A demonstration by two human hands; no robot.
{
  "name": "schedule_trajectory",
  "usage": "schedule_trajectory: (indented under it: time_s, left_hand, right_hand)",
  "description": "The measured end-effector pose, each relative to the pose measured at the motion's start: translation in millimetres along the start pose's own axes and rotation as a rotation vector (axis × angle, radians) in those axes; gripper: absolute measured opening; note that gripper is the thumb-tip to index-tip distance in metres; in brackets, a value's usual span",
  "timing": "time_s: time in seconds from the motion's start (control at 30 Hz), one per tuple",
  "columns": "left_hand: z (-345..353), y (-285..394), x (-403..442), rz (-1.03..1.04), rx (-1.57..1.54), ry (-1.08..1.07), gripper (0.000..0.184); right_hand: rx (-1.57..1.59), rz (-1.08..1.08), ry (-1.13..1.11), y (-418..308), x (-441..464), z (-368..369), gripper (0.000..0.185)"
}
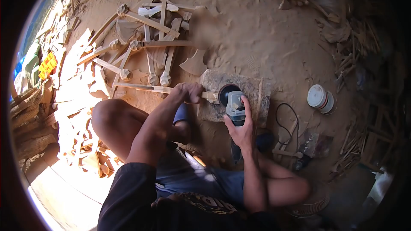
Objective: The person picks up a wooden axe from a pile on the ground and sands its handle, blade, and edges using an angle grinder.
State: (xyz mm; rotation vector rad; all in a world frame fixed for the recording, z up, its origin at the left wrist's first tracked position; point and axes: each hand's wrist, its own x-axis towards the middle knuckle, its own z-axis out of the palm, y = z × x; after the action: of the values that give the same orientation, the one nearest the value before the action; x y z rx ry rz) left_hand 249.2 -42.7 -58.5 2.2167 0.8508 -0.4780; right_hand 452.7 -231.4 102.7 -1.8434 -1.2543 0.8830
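Observation:
My left hand (189, 92) is closed around a long wooden stick (143, 87) near its carved, knobbed end (210, 97). That end lies over a worn wooden block (214, 79) on the dusty ground. In my right hand (242, 131) is an angle grinder (236, 108), with my fingers wrapped round its body. The grinder's dark round disc (227, 94) sits right at the knobbed end of the stick; whether they touch I cannot tell.
Wooden sticks with knobbed ends (136, 45) and axe-shaped wood pieces (195, 63) lie beyond my left hand. A white bucket (317, 97) stands to the right, near a looped black cord (287, 105). More wood scraps (353, 51) are piled at the far right.

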Motion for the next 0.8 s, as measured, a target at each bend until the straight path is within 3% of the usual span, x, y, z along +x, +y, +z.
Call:
schedule_trajectory:
  time_s: [0.07, 0.17, 0.3, 0.4, 0.7, 0.8]
  left_hand:
    - [1, 1, -5, -0.002, -0.013, 0.061, 0.05]
    - [-13, 7, -7, 0.056, -0.042, -0.063, 0.046]
    - [-11, 9, -10, -0.012, -0.035, -0.052, 0.044]
    - [-23, 18, -15, -0.012, -0.03, -0.065, 0.044]
    - [-37, 26, -21, 0.05, -0.077, -0.102, 0.044]
    - [-34, 18, -23, 0.068, -0.086, -0.055, 0.043]
  right_hand:
    - [-0.013, -0.008, -0.015, -3, 0, 0, 0.082]
    - [-0.064, -0.028, 0.025, 2, 2, 2, 0.081]
    - [-0.026, -0.06, -0.015, -2, 2, -2, 0.081]
    - [-0.078, 0.019, 0.032, -8, -1, 1, 0.082]
    - [-0.008, 0.095, 0.09, 8, -16, -4, 0.081]
    - [0.12, 0.012, 0.14, 34, -23, 2, 0.081]
